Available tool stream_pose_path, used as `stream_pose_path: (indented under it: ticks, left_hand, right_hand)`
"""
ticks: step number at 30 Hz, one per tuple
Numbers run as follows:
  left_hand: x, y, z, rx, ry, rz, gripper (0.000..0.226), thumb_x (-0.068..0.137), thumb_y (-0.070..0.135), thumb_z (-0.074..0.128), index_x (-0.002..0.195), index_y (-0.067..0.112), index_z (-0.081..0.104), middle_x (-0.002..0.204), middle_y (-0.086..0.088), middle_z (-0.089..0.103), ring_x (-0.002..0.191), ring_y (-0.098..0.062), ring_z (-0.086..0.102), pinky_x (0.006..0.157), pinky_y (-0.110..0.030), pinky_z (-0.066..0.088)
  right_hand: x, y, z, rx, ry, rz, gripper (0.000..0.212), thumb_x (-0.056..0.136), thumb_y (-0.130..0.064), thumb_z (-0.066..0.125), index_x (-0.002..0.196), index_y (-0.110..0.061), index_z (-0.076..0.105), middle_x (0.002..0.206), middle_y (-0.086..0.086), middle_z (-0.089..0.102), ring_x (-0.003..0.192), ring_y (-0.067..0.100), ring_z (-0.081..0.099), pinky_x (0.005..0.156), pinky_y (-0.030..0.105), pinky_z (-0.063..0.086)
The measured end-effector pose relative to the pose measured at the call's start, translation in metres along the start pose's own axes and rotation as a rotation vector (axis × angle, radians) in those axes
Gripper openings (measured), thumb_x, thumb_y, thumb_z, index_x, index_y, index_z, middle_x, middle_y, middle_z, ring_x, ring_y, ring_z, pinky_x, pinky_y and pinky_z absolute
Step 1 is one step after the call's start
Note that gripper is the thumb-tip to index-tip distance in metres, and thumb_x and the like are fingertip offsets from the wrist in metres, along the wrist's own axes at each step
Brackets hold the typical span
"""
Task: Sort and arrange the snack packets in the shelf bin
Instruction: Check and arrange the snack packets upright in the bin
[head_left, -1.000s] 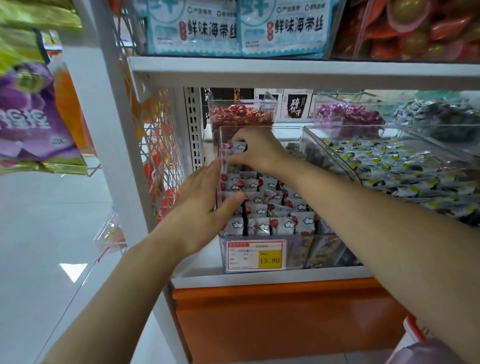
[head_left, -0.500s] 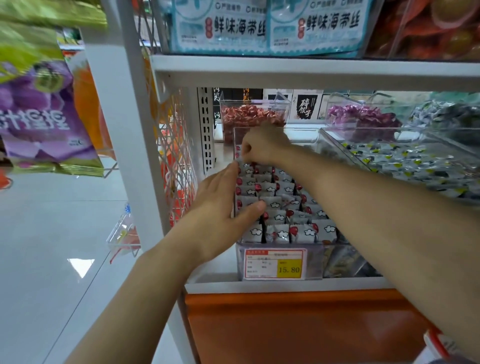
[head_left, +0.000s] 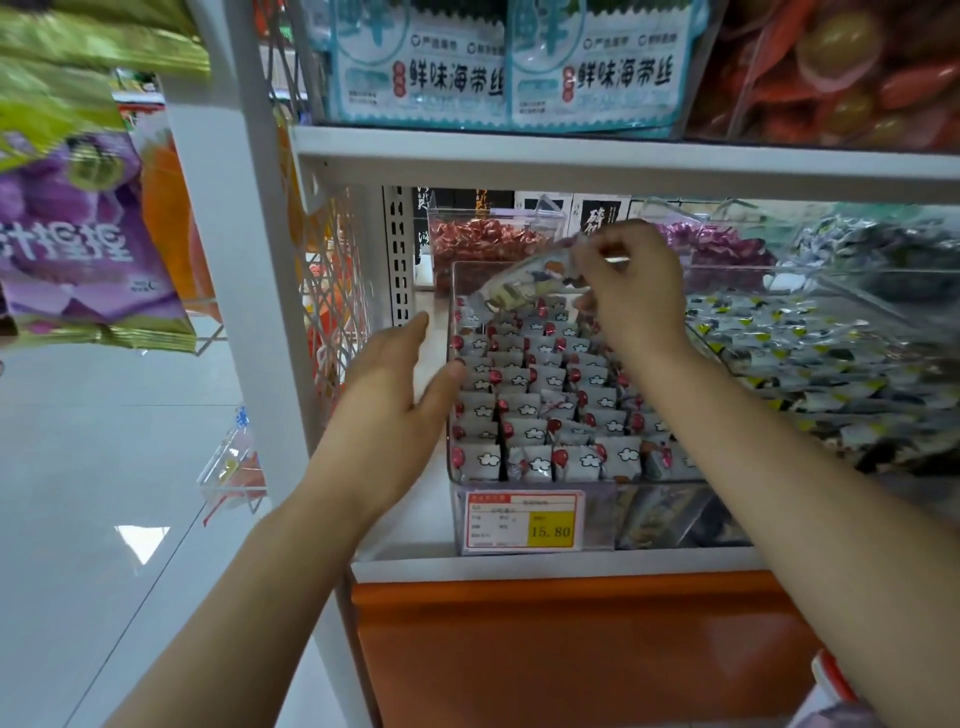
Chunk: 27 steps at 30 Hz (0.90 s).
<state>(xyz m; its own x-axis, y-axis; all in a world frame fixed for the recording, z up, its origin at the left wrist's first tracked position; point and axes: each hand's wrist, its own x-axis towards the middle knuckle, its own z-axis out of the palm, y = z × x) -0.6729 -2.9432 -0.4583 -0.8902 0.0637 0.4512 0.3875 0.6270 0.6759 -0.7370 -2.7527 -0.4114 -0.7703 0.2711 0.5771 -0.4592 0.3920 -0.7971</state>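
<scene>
Pinching 1 snack packet (head_left: 524, 286) by its upper edge, the right hand (head_left: 631, 296) holds it tilted above the rear half of the shelf bin (head_left: 470, 266), clear of the stock below. The fingers are curled tightly on the wrapper. The left hand (head_left: 389, 400) is spread flat with straight fingers and grips nothing. Its thumb tip lies at the bin's left wall, but contact cannot be confirmed.

Progress, as judged: mostly complete. The stocked packets (head_left: 535, 410) stand upright in several neat columns across the left and centre. Packets along the right wall lie less regularly. The lifted packet has yet to be seated, and that right side probably needs straightening.

Materials: the packets are small pillow-shaped pouches of matte white film, printed with a cloud and a red balloon. The lifted packet is blurred. The bin is rigid clear plastic with square corners. A paper price label (head_left: 523, 519) reading 15.80 sits in its front holder.
</scene>
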Motion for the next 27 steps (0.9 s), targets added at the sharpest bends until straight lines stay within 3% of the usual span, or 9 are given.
stream_pose_path:
  ticks: [3,6,9,11,13,17,20,24,27]
  left_hand:
    - [-0.006,0.008,-0.001,0.026,0.108,0.038,0.045,0.093,0.032,0.048,0.136,0.018,0.045,0.121,0.001,0.047,0.093,0.003,0.048,0.079,-0.001,0.034]
    - [-0.013,0.015,0.001,-0.004,0.108,0.049,0.038,0.094,0.029,0.048,0.128,0.015,0.054,0.109,-0.001,0.047,0.084,0.018,0.044,0.069,0.008,0.027]
    - [-0.016,0.022,0.002,-0.039,0.061,0.072,0.022,0.095,0.026,0.045,0.096,0.018,0.066,0.089,-0.005,0.051,0.071,0.003,0.048,0.062,-0.001,0.033]
    - [-0.018,0.026,0.002,-0.099,0.067,0.053,0.03,0.096,0.024,0.045,0.07,0.019,0.058,0.07,-0.005,0.049,0.059,-0.004,0.045,0.053,-0.008,0.034]
    - [-0.02,0.028,0.0,-0.226,0.084,-0.024,0.034,0.097,0.025,0.044,0.072,0.009,0.06,0.066,-0.008,0.056,0.054,-0.002,0.047,0.048,-0.01,0.034]
    - [-0.022,0.026,-0.002,-0.381,0.1,-0.199,0.035,0.098,0.031,0.039,0.074,0.018,0.061,0.056,0.02,0.057,0.052,0.005,0.047,0.056,-0.02,0.038]
    - [-0.021,0.026,-0.002,-0.487,0.151,-0.265,0.036,0.097,0.031,0.042,0.069,0.014,0.057,0.052,0.014,0.053,0.053,-0.003,0.046,0.057,-0.026,0.04]
    - [-0.021,0.026,-0.004,-0.565,0.194,-0.312,0.037,0.096,0.03,0.046,0.066,0.015,0.06,0.048,0.009,0.053,0.046,-0.004,0.045,0.046,-0.016,0.04]
    - [-0.022,0.027,-0.004,-0.657,0.168,-0.35,0.038,0.094,0.03,0.051,0.06,0.014,0.059,0.047,0.005,0.053,0.043,-0.006,0.043,0.048,-0.019,0.041]
  right_hand:
    - [-0.031,-0.005,-0.025,0.129,0.005,0.095,0.009,0.093,-0.007,0.053,0.084,-0.006,0.056,0.085,0.008,0.062,0.06,0.015,0.062,0.058,0.027,0.056]
    - [-0.057,-0.013,-0.039,0.274,-0.062,0.196,0.014,0.092,-0.004,0.053,0.08,-0.006,0.058,0.077,0.008,0.064,0.052,0.01,0.061,0.054,0.022,0.055]
    - [-0.075,-0.018,-0.042,0.438,-0.128,0.324,0.012,0.091,-0.005,0.054,0.082,-0.006,0.061,0.071,0.001,0.066,0.058,0.012,0.063,0.058,0.024,0.055]
    - [-0.084,-0.018,-0.044,0.554,-0.153,0.401,0.009,0.09,-0.005,0.055,0.086,-0.004,0.063,0.071,0.001,0.066,0.06,0.01,0.064,0.058,0.022,0.054]
    - [-0.089,-0.018,-0.045,0.651,-0.177,0.456,0.008,0.089,-0.003,0.055,0.089,-0.002,0.063,0.079,0.006,0.066,0.062,0.011,0.065,0.059,0.021,0.053]
    - [-0.092,-0.018,-0.048,0.81,-0.217,0.549,0.015,0.081,0.006,0.057,0.091,-0.002,0.064,0.076,0.007,0.07,0.064,0.014,0.068,0.058,0.021,0.054]
    - [-0.095,-0.018,-0.047,0.766,-0.261,0.563,0.017,0.077,0.006,0.06,0.087,-0.007,0.065,0.067,0.003,0.07,0.062,0.014,0.067,0.056,0.022,0.054]
    - [-0.095,-0.019,-0.045,0.787,-0.237,0.59,0.017,0.077,0.006,0.06,0.087,-0.006,0.064,0.062,0.002,0.068,0.057,0.014,0.066,0.053,0.021,0.054]
    - [-0.093,-0.019,-0.045,0.842,-0.214,0.634,0.014,0.082,0.006,0.056,0.089,-0.005,0.062,0.061,0.004,0.068,0.056,0.013,0.066,0.051,0.021,0.053]
